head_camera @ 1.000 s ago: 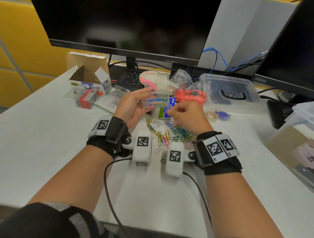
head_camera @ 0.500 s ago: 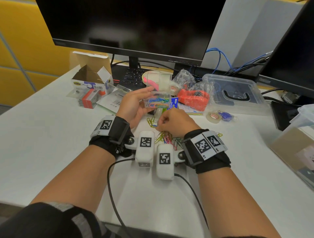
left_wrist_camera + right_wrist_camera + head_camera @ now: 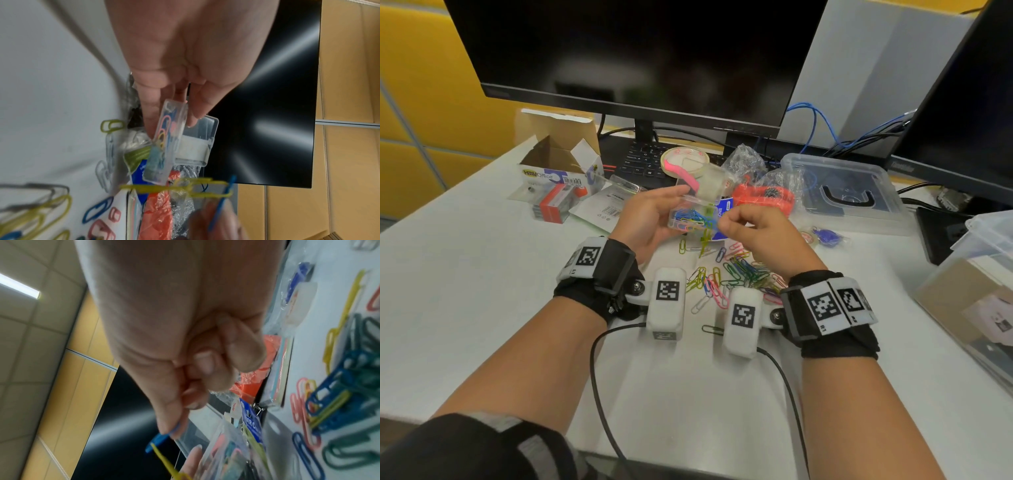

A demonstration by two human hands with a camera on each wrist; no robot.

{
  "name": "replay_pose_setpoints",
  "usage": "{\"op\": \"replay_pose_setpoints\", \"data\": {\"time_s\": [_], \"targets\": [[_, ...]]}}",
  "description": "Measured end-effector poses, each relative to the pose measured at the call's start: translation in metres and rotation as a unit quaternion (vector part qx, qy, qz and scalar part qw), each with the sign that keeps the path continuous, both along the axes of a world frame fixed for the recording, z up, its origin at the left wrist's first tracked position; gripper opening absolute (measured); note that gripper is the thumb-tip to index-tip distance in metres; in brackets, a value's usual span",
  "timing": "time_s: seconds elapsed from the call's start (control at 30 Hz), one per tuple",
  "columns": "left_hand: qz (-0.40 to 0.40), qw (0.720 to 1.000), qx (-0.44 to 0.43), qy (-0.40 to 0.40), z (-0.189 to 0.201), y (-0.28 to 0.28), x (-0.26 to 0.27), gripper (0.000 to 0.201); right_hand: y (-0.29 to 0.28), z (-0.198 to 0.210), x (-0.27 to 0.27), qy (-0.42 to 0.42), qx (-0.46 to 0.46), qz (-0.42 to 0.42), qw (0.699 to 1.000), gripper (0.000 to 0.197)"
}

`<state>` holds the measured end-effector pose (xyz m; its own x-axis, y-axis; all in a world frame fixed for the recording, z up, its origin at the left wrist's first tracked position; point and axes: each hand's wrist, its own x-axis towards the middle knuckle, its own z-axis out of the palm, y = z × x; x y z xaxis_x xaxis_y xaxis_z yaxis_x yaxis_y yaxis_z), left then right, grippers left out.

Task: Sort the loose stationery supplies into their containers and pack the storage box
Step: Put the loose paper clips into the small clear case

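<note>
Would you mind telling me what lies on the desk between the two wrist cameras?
In the head view, loose coloured paper clips lie on the white desk between the left wrist camera and the right wrist camera.

The small case (image 3: 690,217) is clear, glossy hard plastic, as is its flipped-up lid (image 3: 709,183). The paper clips (image 3: 736,274) heaped at 6 o'clock from it look like wire under smooth coloured coating. At 2 o'clock, crinkled shiny film wraps an orange item (image 3: 762,198); further that way lies a translucent plastic box lid (image 3: 842,192). At 10 o'clock stands a matt cardboard carton (image 3: 560,164). The desk (image 3: 465,291) is smooth, matt white.
</note>
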<state>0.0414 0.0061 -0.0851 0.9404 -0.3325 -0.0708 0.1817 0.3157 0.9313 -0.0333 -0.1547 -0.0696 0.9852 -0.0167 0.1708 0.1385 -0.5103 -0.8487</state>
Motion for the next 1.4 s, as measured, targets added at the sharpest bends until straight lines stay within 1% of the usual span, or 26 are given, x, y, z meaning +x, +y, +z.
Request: {"op": "replay_pose_setpoints", "data": {"time_s": [0.07, 0.13, 0.2, 0.27, 0.33, 0.37, 0.43, 0.5, 0.57, 0.63, 0.7, 0.73, 0.8, 0.9, 1.0, 1.13, 1.2, 1.3, 1.4], "targets": [[-0.031, 0.999, 0.009, 0.006, 0.0, -0.001, -0.001, 0.032, 0.001, 0.002, 0.0, -0.029, 0.02, -0.02, 0.999, 0.014], [-0.063, 0.998, 0.012, 0.017, 0.0, -0.002, -0.003, 0.03, 0.003, 0.002, 0.002, -0.055, 0.02, -0.036, 0.998, 0.013], [-0.086, 0.996, 0.022, 0.022, 0.0, -0.003, -0.005, 0.029, 0.003, 0.0, 0.006, -0.071, 0.018, -0.051, 0.996, 0.016], [-0.102, 0.994, 0.027, 0.023, -0.001, -0.004, -0.006, 0.03, 0.005, -0.002, 0.008, -0.077, 0.008, -0.067, 0.995, 0.018], [-0.117, 0.993, 0.021, 0.029, -0.001, -0.004, -0.006, 0.03, 0.007, -0.003, 0.009, -0.071, -0.02, -0.075, 0.995, 0.014], [-0.12, 0.992, 0.016, 0.031, -0.001, -0.003, -0.006, 0.029, 0.008, -0.004, 0.009, -0.068, -0.034, -0.076, 0.994, 0.015], [-0.108, 0.994, 0.005, 0.033, 0.0, -0.002, -0.006, 0.026, 0.008, -0.004, 0.009, -0.073, -0.033, -0.094, 0.992, 0.021], [-0.078, 0.996, -0.013, 0.029, 0.001, -0.001, -0.004, 0.022, 0.006, -0.004, 0.01, -0.083, -0.025, -0.13, 0.988, 0.024], [-0.045, 0.998, -0.025, 0.024, 0.001, 0.001, -0.001, 0.022, 0.001, -0.007, 0.011, -0.065, -0.037, -0.157, 0.985, 0.03], [-0.012, 0.999, -0.038, 0.027, 0.001, 0.003, 0.001, 0.026, -0.001, -0.011, 0.011, -0.007, -0.056, -0.144, 0.988, 0.027], [0.008, 0.999, -0.044, 0.027, 0.002, 0.003, 0.002, 0.03, 0.001, -0.014, 0.011, 0.051, -0.087, -0.107, 0.989, 0.017], [0.013, 0.999, -0.044, 0.026, 0.002, 0.003, 0.002, 0.03, 0.004, -0.013, 0.011, 0.071, -0.109, -0.088, 0.988, 0.015], [0.017, 0.998, -0.052, 0.029, 0.004, 0.003, 0.001, 0.029, 0.008, -0.013, 0.013, 0.11, -0.162, -0.048, 0.979, 0.025], [0.02, 0.998, -0.057, 0.031, 0.004, 0.003, 0.0, 0.028, 0.011, -0.013, 0.017, 0.163, -0.239, -0.002, 0.957, 0.038], [0.023, 0.998, -0.055, 0.031, 0.003, 0.002, 0.0, 0.028, 0.009, -0.016, 0.019, 0.162, -0.239, -0.012, 0.957, 0.035], [0.022, 0.998, -0.053, 0.031, 0.003, 0.002, -0.001, 0.025, 0.007, -0.016, 0.02, 0.124, -0.251, -0.054, 0.958, 0.023], [0.022, 0.998, -0.052, 0.03, 0.003, 0.002, -0.001, 0.025, 0.009, -0.016, 0.019, 0.11, -0.242, -0.042, 0.963, 0.024], [0.023, 0.998, -0.047, 0.027, 0.002, 0.002, -0.001, 0.027, 0.013, -0.014, 0.018, 0.12, -0.249, 0.011, 0.961, 0.028], [0.023, 0.999, -0.043, 0.024, 0.002, 0.002, -0.001, 0.027, 0.013, -0.015, 0.02, 0.12, -0.246, 0.011, 0.962, 0.022]]}}
